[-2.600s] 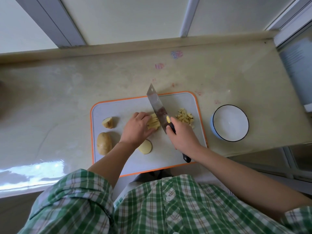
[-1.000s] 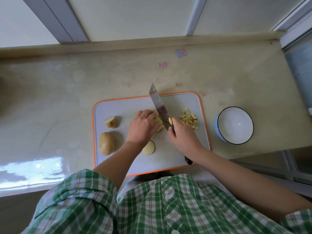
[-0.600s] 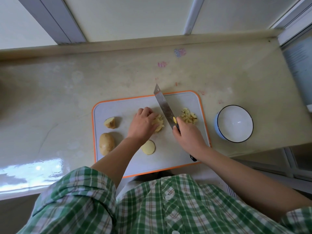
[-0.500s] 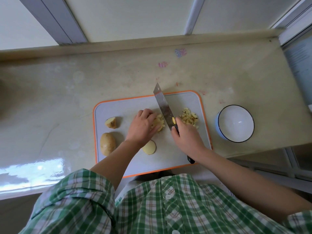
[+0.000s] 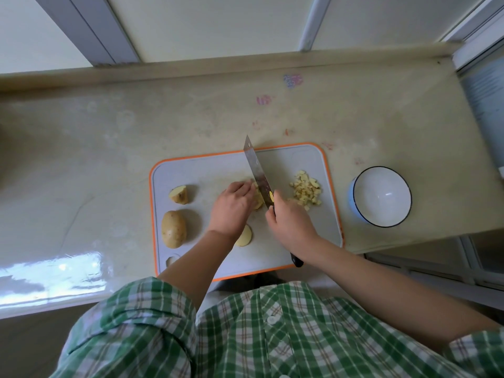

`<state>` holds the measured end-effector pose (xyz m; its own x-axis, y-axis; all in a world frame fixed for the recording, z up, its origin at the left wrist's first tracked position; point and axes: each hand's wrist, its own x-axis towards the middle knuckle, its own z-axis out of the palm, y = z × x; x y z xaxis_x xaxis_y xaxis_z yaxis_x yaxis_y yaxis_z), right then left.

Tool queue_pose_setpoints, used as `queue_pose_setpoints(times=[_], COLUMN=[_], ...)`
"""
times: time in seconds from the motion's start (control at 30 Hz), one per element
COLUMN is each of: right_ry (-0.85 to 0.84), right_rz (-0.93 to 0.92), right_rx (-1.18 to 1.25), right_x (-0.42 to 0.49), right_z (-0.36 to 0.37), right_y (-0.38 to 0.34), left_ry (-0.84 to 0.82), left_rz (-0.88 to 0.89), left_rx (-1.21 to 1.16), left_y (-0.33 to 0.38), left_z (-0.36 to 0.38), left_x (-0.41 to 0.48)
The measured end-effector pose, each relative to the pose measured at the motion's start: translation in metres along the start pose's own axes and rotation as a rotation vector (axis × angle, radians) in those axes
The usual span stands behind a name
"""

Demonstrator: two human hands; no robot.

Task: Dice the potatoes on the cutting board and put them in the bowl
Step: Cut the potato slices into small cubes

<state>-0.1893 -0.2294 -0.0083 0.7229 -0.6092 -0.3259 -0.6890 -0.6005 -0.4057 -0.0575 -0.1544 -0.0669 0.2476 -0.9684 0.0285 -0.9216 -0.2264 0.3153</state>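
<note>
A grey cutting board (image 5: 201, 170) with an orange rim lies on the counter. My left hand (image 5: 231, 207) holds down a stack of potato strips (image 5: 257, 199) at the board's middle, fingers curled over it. My right hand (image 5: 290, 223) grips the black handle of a knife (image 5: 257, 170), whose blade stands against the strips, tip pointing away. A pile of diced potato (image 5: 306, 190) lies right of the blade. A whole potato (image 5: 173, 229), a cut chunk (image 5: 179, 195) and a slice (image 5: 244, 237) lie on the board. The white bowl (image 5: 381, 196) stands right of the board.
The beige counter (image 5: 109, 148) runs wide to the left and behind the board. Its front edge drops off just below the board and bowl. A window sill and frame close off the back. A small potato scrap (image 5: 171, 260) lies at the board's near-left corner.
The knife has kept chopping through the strips, working leftward toward my left hand. The stack under my left hand has grown shorter. The diced pile stays where it was.
</note>
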Motion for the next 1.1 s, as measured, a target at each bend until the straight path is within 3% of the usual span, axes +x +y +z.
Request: queue_pose_setpoints(times=[0.53, 0.8, 1.1], right_ry=[0.085, 0.016, -0.035], right_rz=[0.054, -0.017, 0.023], right_rx=[0.116, 0.062, 0.062], right_x=[0.008, 0.0, 0.0], right_z=[0.004, -0.011, -0.004], right_y=[0.009, 0.003, -0.005], left_ry=[0.139, 0.057, 0.066], left_rz=[-0.004, -0.086, -0.083], left_rx=[-0.063, -0.07, -0.04], left_y=[-0.001, -0.003, -0.001], left_z=[-0.003, -0.002, -0.001], left_x=[-0.005, -0.011, -0.008])
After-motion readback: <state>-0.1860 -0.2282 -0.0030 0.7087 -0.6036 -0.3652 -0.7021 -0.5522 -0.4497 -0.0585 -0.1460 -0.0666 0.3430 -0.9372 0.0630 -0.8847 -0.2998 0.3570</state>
